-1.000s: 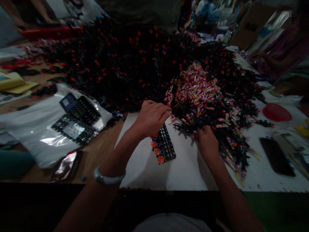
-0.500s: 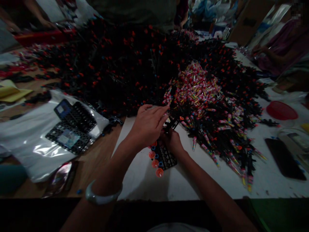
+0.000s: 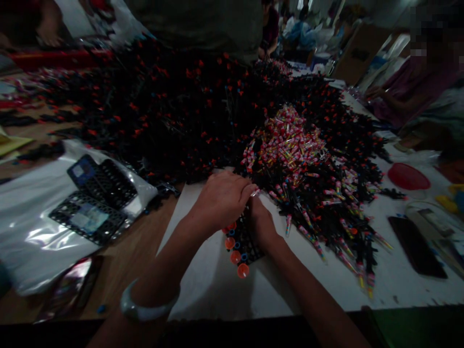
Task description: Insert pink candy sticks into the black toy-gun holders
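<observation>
Near the front edge of the worktop (image 3: 136, 256), left hand (image 3: 224, 199) and right hand (image 3: 264, 223) are crowding over the black lattice tray (image 3: 250, 246), grips hidden; keeping it flat should help.

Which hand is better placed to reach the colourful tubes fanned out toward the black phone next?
Probably the right hand: it lies nearer, between those colourful tubes and the left hand.
</observation>
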Tool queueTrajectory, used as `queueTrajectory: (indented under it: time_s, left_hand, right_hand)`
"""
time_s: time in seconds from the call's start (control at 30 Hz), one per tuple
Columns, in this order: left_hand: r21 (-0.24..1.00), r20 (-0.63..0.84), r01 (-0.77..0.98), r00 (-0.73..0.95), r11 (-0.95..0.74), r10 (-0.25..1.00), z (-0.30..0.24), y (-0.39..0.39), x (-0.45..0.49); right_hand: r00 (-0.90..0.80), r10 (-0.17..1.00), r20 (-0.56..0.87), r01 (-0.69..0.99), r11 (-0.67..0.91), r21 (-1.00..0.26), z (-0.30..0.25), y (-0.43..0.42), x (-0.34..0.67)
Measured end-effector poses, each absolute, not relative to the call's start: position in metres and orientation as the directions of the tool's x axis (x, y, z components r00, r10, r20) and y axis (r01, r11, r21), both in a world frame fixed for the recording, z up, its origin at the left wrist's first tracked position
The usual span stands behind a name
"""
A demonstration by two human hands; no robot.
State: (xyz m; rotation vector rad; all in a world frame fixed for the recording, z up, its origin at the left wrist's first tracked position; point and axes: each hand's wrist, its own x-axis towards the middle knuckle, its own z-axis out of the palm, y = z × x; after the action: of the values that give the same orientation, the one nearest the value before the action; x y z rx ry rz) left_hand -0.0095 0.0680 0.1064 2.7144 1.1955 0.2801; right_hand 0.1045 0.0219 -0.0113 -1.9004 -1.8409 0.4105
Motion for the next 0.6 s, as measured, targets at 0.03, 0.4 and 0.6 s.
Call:
queueTrajectory:
  time_s: [0.03,0.4,0.6]
  left_hand:
    - [0.202,0.108,0.71,0.668,-0.675,0.736,0.106,0.069,-0.01]
    - [0.27,0.189,0.708,0.625,-0.652,0.757,0.101,0.065,-0.009]
    - [0.28,0.139,0.736,0.604,-0.617,0.784,0.103,0.064,-0.008]
  right_hand:
    - [0.128,0.981,0.146,0.893,-0.049,-0.447,-0.006,0.022,0.116]
    - [0.251,0.93,0.269,0.814,-0.053,-0.578,0.002,0.039,0.165]
    - [0.149,0.98,0.132,0.246,0.093,-0.965,-0.024,0.059,0.124]
